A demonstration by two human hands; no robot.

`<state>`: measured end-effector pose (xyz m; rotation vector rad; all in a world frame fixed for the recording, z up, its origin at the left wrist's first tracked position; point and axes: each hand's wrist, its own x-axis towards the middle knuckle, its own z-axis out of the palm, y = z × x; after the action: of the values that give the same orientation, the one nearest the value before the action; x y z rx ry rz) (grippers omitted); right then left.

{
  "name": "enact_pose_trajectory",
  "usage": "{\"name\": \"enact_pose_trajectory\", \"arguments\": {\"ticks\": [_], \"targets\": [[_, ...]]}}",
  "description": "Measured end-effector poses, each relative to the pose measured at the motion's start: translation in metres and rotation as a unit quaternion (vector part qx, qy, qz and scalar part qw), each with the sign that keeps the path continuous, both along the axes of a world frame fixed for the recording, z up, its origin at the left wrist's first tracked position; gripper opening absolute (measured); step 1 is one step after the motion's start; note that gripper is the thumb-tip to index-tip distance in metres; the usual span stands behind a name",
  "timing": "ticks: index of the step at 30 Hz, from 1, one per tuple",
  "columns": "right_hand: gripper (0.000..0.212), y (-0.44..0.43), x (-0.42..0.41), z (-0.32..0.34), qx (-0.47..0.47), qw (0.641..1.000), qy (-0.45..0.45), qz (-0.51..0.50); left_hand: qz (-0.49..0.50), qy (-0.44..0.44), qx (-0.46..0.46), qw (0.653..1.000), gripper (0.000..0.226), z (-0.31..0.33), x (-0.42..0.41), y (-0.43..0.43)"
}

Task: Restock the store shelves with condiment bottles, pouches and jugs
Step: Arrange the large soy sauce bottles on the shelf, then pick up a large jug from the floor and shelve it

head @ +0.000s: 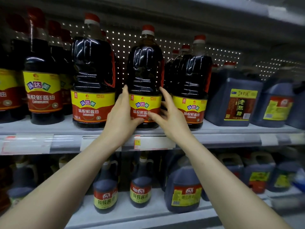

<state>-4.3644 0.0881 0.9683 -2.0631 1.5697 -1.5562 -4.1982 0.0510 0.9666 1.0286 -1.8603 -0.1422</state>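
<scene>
A large dark soy sauce jug (145, 68) with a red cap and a yellow and red label stands on the upper shelf (66, 129), between two matching jugs (93, 76) (191, 83). My left hand (121, 116) grips its left side, thumb across the lower label. My right hand (166, 113) touches its right side and front with spread fingers. The jug is upright and its base is on the shelf.
Smaller soy sauce bottles (42, 86) fill the shelf's left end. Square dark vinegar jugs (236, 100) stand at the right. The lower shelf (148, 215) carries small bottles (140, 187) and handled jugs (183, 190). Price tags (137, 142) line the shelf edge.
</scene>
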Motion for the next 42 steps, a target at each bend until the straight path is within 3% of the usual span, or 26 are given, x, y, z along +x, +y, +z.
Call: {"name": "enact_pose_trajectory", "arguments": {"ticks": [5, 9, 14, 19, 32, 42], "targets": [[0.075, 0.031, -0.007, -0.009, -0.009, 1.0, 0.005, -0.028, 0.024, -0.006, -0.058, 0.998, 0.095, -0.015, -0.015, 0.029], [0.066, 0.069, -0.027, -0.023, -0.011, 0.996, 0.072, -0.056, -0.039, 0.023, -0.087, 0.995, 0.077, -0.029, -0.037, 0.061], [0.057, 0.133, -0.079, -0.044, -0.019, 0.982, 0.153, -0.105, -0.122, 0.073, -0.04, 0.989, 0.063, -0.044, -0.086, 0.107], [0.055, 0.206, -0.16, -0.065, 0.002, 0.971, 0.18, -0.16, -0.186, 0.067, -0.012, 0.98, 0.059, -0.064, -0.166, 0.163], [0.054, 0.397, -0.343, -0.114, 0.083, 0.928, 0.158, -0.326, -0.347, 0.013, 0.048, 0.936, 0.057, -0.137, -0.388, 0.292], [0.054, 0.446, -0.403, -0.196, 0.165, 0.901, 0.109, -0.386, -0.435, -0.047, 0.134, 0.889, 0.057, -0.216, -0.471, 0.32]]}}
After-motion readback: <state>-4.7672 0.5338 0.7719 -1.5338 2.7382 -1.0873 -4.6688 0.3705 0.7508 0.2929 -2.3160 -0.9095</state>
